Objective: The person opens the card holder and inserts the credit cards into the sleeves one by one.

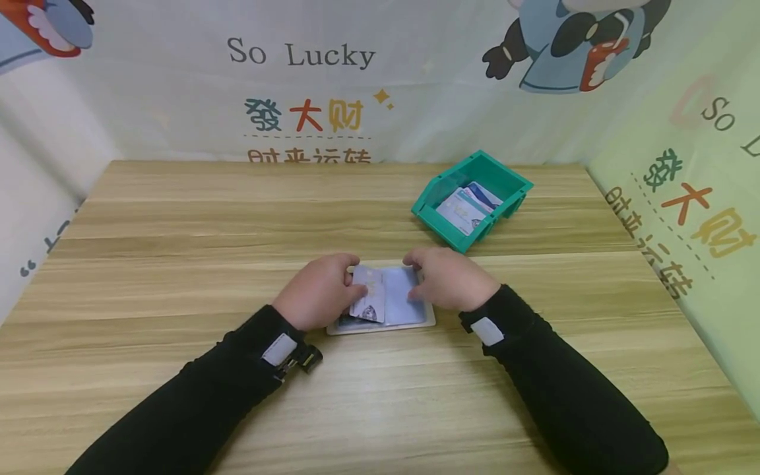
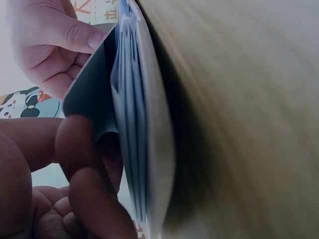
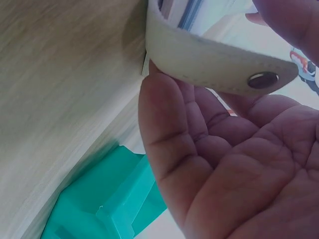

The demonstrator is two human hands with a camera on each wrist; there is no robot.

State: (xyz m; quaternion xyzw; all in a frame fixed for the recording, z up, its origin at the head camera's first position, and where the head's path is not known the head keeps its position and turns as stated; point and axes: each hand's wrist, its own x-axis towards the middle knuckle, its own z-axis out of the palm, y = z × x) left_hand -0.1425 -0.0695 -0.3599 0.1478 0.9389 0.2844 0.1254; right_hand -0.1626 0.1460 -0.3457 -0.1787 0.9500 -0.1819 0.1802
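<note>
An open card holder (image 1: pixel 402 310) with clear sleeves lies on the table between both hands. My left hand (image 1: pixel 315 290) pinches a pale card (image 1: pixel 371 287) over its left part, thumb on top. In the left wrist view the card (image 2: pixel 92 94) stands tilted away from the stacked sleeves (image 2: pixel 130 114). My right hand (image 1: pixel 454 280) grips the holder's right side, its thumb over the sleeve page and fingers at the far edge. In the right wrist view, curled fingers (image 3: pixel 164 119) sit right under the holder's cream strap (image 3: pixel 209 59), which has a metal snap.
A green bin (image 1: pixel 427 214) with several cards (image 1: pixel 462 210) inside stands behind the right hand. Wood-grain table (image 1: pixel 178 231) surrounds the holder. Printed cloth (image 1: pixel 178 99) hangs at the back and both sides.
</note>
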